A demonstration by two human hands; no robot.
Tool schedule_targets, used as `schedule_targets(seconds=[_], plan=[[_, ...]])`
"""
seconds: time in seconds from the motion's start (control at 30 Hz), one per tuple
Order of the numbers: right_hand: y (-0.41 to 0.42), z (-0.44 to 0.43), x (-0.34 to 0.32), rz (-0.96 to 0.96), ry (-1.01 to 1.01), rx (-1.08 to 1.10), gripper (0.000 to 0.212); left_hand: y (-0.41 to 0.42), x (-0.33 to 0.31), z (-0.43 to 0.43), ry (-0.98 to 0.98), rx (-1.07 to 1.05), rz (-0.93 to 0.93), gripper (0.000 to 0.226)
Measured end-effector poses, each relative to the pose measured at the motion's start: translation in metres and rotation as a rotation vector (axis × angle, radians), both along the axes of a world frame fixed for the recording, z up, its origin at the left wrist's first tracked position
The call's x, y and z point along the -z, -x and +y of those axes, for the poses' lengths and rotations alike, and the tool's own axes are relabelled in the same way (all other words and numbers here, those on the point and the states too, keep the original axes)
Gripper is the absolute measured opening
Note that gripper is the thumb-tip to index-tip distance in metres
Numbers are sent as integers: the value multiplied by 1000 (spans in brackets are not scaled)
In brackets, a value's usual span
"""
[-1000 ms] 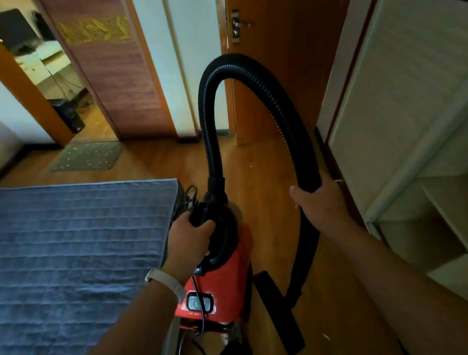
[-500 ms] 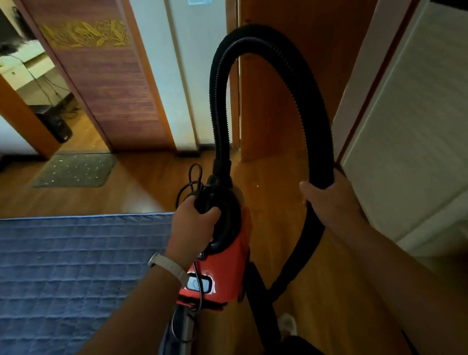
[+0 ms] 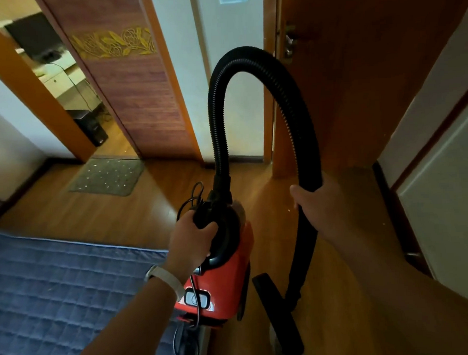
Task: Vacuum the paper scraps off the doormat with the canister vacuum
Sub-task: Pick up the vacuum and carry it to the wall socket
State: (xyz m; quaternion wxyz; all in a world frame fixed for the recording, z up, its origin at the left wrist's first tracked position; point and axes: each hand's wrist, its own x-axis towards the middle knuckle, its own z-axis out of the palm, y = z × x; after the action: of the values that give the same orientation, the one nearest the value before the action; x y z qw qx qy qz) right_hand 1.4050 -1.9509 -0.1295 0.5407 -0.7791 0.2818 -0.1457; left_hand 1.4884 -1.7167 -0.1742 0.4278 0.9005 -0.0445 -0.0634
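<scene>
A red canister vacuum (image 3: 226, 282) hangs above the wooden floor, carried by its black handle in my left hand (image 3: 190, 241), which also grips the coiled cord. Its black ribbed hose (image 3: 252, 61) arches up and over to the right, where my right hand (image 3: 317, 211) is closed around it. The black floor nozzle (image 3: 276, 312) dangles low beside the canister. The grey-green doormat (image 3: 107, 177) lies ahead on the left by an open doorway, dotted with several small white paper scraps.
A bed with a blue quilted cover (image 3: 58, 300) fills the lower left. A white wardrobe (image 3: 442, 181) stands close on the right. An open wooden door (image 3: 344, 78) is ahead right. Wooden floor (image 3: 154, 213) runs between bed and doormat.
I have moved forward with the vacuum; the doormat is closer and larger in view. Both hands keep the same grips on the handle and hose.
</scene>
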Motion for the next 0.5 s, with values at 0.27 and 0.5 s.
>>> schedule_targets(seconds=[0.27, 0.5], plan=[[-132, -38, -4, -4, -14, -155, 15, -113, -11, -36, 15, -127, -25, 16], [-249, -57, 10, 42, 38, -189, 12, -218, 12, -48, 15, -180, 11, 16]])
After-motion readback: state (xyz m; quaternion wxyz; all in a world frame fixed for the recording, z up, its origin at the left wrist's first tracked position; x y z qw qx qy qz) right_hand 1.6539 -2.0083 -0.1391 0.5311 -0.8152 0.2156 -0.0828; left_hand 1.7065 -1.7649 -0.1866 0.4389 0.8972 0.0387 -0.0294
